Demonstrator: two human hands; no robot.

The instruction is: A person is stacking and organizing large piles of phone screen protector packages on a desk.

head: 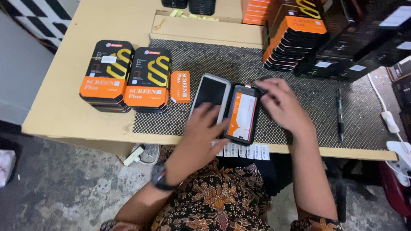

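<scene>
On the tan wooden counter point(64, 111), the left hand point(201, 128) lies flat, fingers spread, on one grey-rimmed black glass sheet point(209, 96); the right hand point(280, 102) pinches one black-and-orange open packet point(242, 113). Two stacks of black-and-orange packets point(126, 79) stand nearby.

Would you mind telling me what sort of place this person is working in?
Probably a packing bench for phone accessories: stacks of black-and-orange packets stand on the wooden table, more stock is piled behind, and the left hand and right hand handle two phone cases.

Left hand point(201, 132) covers the lower part of the grey tray point(209, 96) & the black case point(242, 113) near edge. Right hand point(280, 105) hides the case's top corner — fingertips blurred. Box stacks point(342, 38) top right cut off by the frame.
</scene>
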